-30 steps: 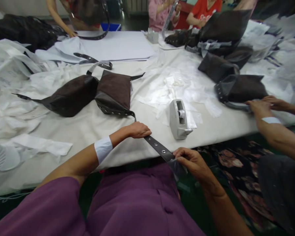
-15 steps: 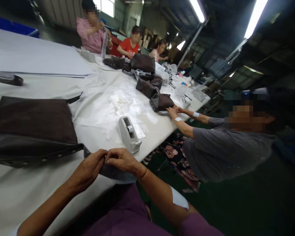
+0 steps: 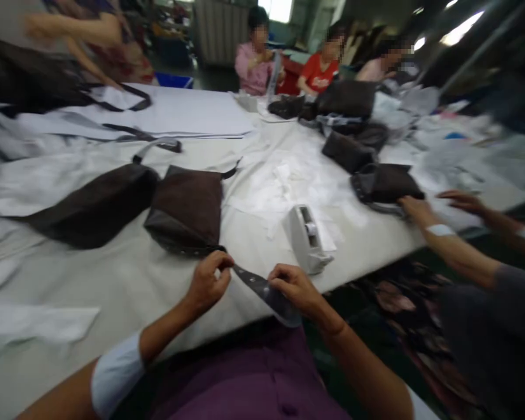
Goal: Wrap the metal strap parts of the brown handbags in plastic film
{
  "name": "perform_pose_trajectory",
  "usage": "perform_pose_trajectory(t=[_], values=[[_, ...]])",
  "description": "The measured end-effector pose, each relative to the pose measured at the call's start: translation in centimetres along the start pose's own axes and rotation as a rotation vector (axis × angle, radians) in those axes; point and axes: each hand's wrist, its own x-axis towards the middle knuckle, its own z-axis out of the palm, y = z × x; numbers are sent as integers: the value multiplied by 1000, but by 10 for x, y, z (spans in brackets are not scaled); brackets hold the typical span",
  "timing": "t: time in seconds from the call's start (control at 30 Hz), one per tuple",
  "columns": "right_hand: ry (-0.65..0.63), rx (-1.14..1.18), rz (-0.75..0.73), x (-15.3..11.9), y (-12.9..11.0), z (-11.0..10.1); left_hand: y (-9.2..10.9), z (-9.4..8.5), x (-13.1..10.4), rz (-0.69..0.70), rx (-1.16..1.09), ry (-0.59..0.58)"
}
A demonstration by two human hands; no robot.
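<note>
A dark brown bag point(image 3: 188, 204) lies on the white-covered table in front of me. Its strap point(image 3: 258, 284), dark with small metal studs or holes, runs from the bag's near right corner toward me. My left hand point(image 3: 210, 280) pinches the strap close to that corner. Farther along, my right hand point(image 3: 295, 286) grips the strap's wider part between thumb and fingers. The strap's end hangs at the table edge and looks wrapped in clear plastic. Just beyond my right hand stands a grey tape dispenser point(image 3: 308, 239).
Left of the bag lies another dark bag point(image 3: 100, 204). White sheets point(image 3: 201, 111) are stacked behind. Thin white wrapping point(image 3: 284, 181) covers the middle. At right, a co-worker's hands point(image 3: 420, 213) touch a small brown bag point(image 3: 396, 184). More people stand across the table.
My view has turned left, bringing the second bag into sight. My hands, close together before, have moved apart along the strap.
</note>
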Motion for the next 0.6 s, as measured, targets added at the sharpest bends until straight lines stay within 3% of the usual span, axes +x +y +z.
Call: perform_pose_trajectory(t=[0.1, 0.17, 0.27, 0.4, 0.6], values=[[-53, -34, -12, -2, 12, 7, -9, 30, -28, -563, -458, 18], [-71, -54, -12, -6, 17, 12, -18, 40, -28, -763, -663, 40], [-79, -116, -21, -11, 20, 17, -26, 41, -4, -743, -698, 124], [-82, -132, -26, -10, 25, 20, -23, 39, 29, -656, -597, 142], [22, -90, -126, 16, 27, 35, -4, 40, 26, -611, -793, 181]])
